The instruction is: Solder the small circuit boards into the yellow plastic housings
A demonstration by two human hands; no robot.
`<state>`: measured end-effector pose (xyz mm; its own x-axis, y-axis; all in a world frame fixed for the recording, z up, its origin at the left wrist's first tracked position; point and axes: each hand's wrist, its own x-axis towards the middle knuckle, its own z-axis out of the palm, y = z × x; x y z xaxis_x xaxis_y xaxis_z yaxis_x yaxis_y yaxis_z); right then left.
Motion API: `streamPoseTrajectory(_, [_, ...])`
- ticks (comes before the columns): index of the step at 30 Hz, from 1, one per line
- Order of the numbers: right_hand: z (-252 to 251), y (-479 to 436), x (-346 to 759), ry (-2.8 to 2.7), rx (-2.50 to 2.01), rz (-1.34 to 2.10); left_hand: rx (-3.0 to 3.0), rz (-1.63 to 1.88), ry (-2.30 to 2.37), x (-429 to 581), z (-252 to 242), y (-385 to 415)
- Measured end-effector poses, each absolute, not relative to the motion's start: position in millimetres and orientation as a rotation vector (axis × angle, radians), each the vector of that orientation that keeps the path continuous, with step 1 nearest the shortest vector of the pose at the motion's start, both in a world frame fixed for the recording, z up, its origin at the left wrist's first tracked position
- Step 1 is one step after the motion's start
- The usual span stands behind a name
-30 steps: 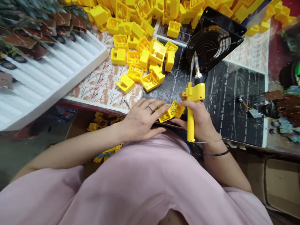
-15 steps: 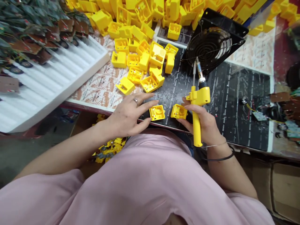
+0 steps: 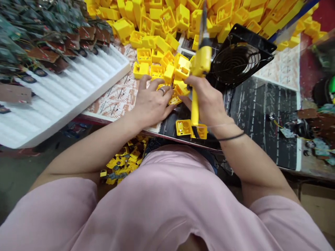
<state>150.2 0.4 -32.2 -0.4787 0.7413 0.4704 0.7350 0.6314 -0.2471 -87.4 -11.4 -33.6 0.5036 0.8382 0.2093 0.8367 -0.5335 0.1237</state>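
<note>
Left hand (image 3: 151, 104): fingers curled at a yellow case (image 3: 175, 100), grip unclear. Right hand (image 3: 205, 97) closed on a raised soldering iron (image 3: 201, 59). 2 cases (image 3: 183, 127) lie on the mat (image 3: 259, 132). Step appears to be case work — next calls for steadying the case.

The left hand (image 3: 153, 101) lies palm-down, fingers spread and slightly curled, its bare forearm (image 3: 91, 150) angled in from the lower left. The right hand (image 3: 202, 96) sits just beside it, raised, fingers closed in a firm grip.
</note>
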Motion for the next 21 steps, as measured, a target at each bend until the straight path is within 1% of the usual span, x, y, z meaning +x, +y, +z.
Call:
streamPoseTrajectory(3, [-41.0, 15.4, 147.7, -2.382, -1.35, -0.039, 2.812, 0.265, 1.343, -86.6, -31.1, -3.3])
streamPoseTrajectory(8, [-37.1, -24.5, 191.4, -2.373, -1.384, -0.132, 2.847, 0.116, 0.83, -91.3, -24.7, 6.6])
streamPoseTrajectory(10, [-32.6, -37.4, 207.2, -2.372, -1.384, -0.142, 2.87, 0.16, 0.904, -86.8, -23.4, 6.7])
streamPoseTrajectory(12, [-31.1, -39.3, 214.8, -2.376, -1.356, -0.127, 2.885, 0.224, 1.163, -80.9, -21.6, 2.1])
streamPoseTrajectory(14, [-33.8, -32.7, 213.9, -2.406, -1.265, -0.045, 2.876, 0.252, 1.384, -76.1, -19.3, -5.1])
streamPoseTrajectory(17, [-40.6, -21.8, 203.7, -2.47, -1.158, 0.101, 2.81, 0.174, 1.462, -70.5, -17.0, -14.6])
streamPoseTrajectory(19, [-42.2, -22.1, 198.9, -2.482, -1.234, 0.045, 2.731, 0.105, 1.481, -65.8, -17.9, -18.2])
streamPoseTrajectory(21, [-40.1, -29.4, 200.0, -2.446, -1.351, -0.085, 2.688, 0.107, 1.463, -60.1, -21.2, -20.2])
